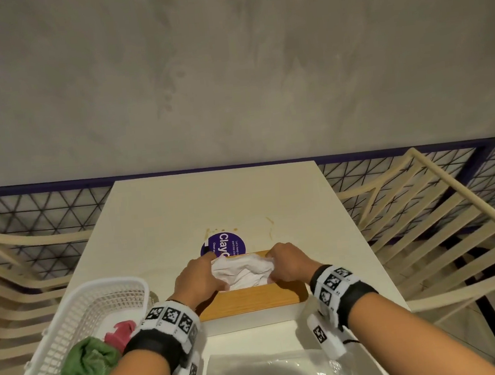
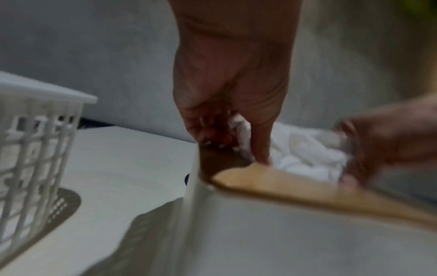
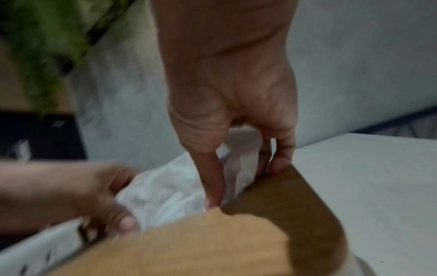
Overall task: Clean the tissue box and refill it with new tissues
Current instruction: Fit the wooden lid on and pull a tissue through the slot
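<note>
Two hands: both are down in the open top of the box, at opposite ends of the tissue wad.
Left hand [image 1: 199, 278]: fingers curled into the left end of the crumpled white tissues [image 1: 242, 271] — gripping them, thumb down by the near rim.
Right hand [image 1: 290, 263]: fingers bent round the right end of the same tissues, fingertips [image 3: 279, 166] touching the wooden edge.
Tissue box [image 1: 251, 300]: a white rectangular box with a light wooden top, standing on the cream counter [image 1: 159, 226], just in front of a round purple sticker [image 1: 223, 244].
Basket: a white plastic lattice basket [image 1: 71, 322] sits to the left of the box — a green cloth [image 1: 82, 372] and a pink cloth [image 1: 121, 332] lie inside it.
Near edge: clear plastic wrapping [image 1: 276, 372] lies on the counter between the forearms.
Sides: cream slatted chairs [image 1: 425, 230] stand on either side.
</note>
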A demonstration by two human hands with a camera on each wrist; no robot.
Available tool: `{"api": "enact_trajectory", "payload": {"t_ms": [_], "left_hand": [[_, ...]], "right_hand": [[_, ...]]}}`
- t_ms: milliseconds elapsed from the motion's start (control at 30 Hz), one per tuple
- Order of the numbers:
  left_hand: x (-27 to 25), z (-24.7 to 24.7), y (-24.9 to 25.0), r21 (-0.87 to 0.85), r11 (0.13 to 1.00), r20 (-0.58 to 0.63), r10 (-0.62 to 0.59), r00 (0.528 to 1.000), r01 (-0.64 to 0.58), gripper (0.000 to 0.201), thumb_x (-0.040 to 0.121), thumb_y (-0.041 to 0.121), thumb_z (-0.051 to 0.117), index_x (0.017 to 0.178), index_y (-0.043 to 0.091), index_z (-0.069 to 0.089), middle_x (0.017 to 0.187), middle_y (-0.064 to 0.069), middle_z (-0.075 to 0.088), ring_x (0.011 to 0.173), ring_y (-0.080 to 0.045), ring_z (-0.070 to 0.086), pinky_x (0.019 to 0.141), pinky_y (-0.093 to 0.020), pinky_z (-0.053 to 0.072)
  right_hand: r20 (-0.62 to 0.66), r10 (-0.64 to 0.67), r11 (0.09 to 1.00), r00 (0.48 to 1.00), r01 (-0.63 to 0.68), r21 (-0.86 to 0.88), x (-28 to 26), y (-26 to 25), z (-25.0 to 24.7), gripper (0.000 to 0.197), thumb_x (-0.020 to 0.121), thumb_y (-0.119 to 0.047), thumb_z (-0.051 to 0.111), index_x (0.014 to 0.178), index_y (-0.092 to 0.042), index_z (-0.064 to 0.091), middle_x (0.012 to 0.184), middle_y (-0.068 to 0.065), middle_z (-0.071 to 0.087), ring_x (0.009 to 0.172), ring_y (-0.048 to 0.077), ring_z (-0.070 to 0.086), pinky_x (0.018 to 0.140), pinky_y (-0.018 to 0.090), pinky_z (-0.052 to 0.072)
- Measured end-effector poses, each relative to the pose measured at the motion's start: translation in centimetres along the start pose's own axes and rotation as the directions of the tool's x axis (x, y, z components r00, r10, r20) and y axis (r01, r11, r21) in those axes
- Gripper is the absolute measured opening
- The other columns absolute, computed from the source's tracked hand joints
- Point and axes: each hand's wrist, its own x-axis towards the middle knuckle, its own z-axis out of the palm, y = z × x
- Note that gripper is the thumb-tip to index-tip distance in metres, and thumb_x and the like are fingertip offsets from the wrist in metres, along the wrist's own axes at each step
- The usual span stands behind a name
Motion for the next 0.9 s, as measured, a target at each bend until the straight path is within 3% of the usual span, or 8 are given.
{"api": "enact_trajectory", "payload": {"t_ms": [100,200,300,400,500,667,767,900], "left_hand": [[0.0,-0.8,-1.0,-0.251,0.968,0.040,-0.008,0.999,0.018,0.031,0.066,0.008,0.079,0.095,0.009,0.069,0.091,-0.005,0.068,0.087,-0.022,0.061,0.058,-0.019,0.039],[-0.6,-0.9,-1.5,-0.256,0.967,0.069,0.030,0.997,-0.011,0.016,0.067,0.006,0.079,0.078,0.009,0.068,0.080,-0.004,0.068,0.076,-0.018,0.058,0.057,-0.019,0.037],[-1.0,-0.7,-2.1,-0.238,0.971,0.111,0.042,0.993,-0.014,0.025,0.070,0.007,0.078,0.060,0.019,0.058,0.068,0.001,0.059,0.067,-0.013,0.051,0.055,-0.021,0.033],[-1.3,-1.3,-2.6,-0.419,0.907,0.116,0.016,0.993,0.034,0.008,0.079,0.018,0.072,0.072,0.015,0.070,0.078,-0.007,0.069,0.071,-0.015,0.059,0.063,-0.024,0.042],[-1.3,-1.6,-2.7,-0.539,0.831,0.119,-0.086,0.989,0.137,0.029,0.090,0.029,0.058,0.078,0.005,0.070,0.072,-0.004,0.068,0.068,-0.015,0.059,0.063,-0.023,0.042],[-1.5,-1.8,-2.5,-0.579,0.807,0.106,-0.064,0.992,0.114,0.024,0.093,0.024,0.054,0.071,0.018,0.062,0.069,-0.005,0.062,0.065,-0.012,0.056,0.058,-0.021,0.038],[-1.3,-1.7,-2.5,-0.579,0.804,0.103,-0.087,0.991,0.131,0.031,0.097,0.027,0.045,0.071,0.015,0.058,0.063,-0.004,0.058,0.060,-0.012,0.051,0.054,-0.024,0.035],[-1.1,-1.3,-2.4,-0.531,0.847,0.026,-0.027,0.999,0.037,0.038,0.099,0.025,0.037,0.066,0.015,0.052,0.057,-0.006,0.056,0.056,-0.018,0.051,0.060,-0.029,0.038]], "right_hand": [[0.048,-0.022,0.988,0.999,0.014,0.154,-0.3,1.2,-1.3,0.023,0.069,-0.008,0.078,0.091,-0.006,0.070,0.082,0.006,0.062,0.076,0.019,0.054,0.062,0.023,0.039],[0.051,-0.081,0.977,0.995,0.069,0.204,-0.7,2.2,-1.1,0.024,0.070,-0.002,0.075,0.093,-0.001,0.071,0.082,0.005,0.061,0.077,0.018,0.052,0.065,0.023,0.037],[0.076,-0.104,0.969,0.992,0.084,0.231,-1.0,2.7,-0.9,0.017,0.071,0.001,0.073,0.088,-0.002,0.072,0.080,0.004,0.061,0.075,0.016,0.052,0.061,0.023,0.038],[0.041,-0.061,0.936,0.997,0.043,0.350,-0.9,3.3,-1.1,0.020,0.072,-0.001,0.074,0.066,-0.017,0.064,0.070,-0.001,0.060,0.064,0.014,0.052,0.054,0.019,0.038],[0.022,0.027,0.877,0.999,-0.034,0.480,-0.8,3.6,-1.0,0.022,0.071,-0.006,0.077,0.064,-0.015,0.059,0.062,-0.001,0.058,0.055,0.012,0.050,0.052,0.023,0.038],[0.044,0.121,0.710,0.992,-0.117,0.695,-0.9,4.3,-0.6,0.022,0.076,-0.007,0.075,0.057,-0.013,0.065,0.054,0.004,0.056,0.049,0.015,0.045,0.048,0.022,0.036],[0.074,0.148,0.703,0.986,-0.157,0.694,-0.9,4.4,-0.8,0.019,0.084,-0.017,0.068,0.065,-0.012,0.066,0.050,-0.003,0.056,0.051,0.011,0.047,0.053,0.022,0.037],[0.105,0.154,0.709,0.983,-0.184,0.681,-1.2,4.3,-1.4,0.023,0.094,-0.022,0.053,0.074,-0.015,0.061,0.064,0.002,0.060,0.060,0.011,0.054,0.061,0.025,0.039]]}}
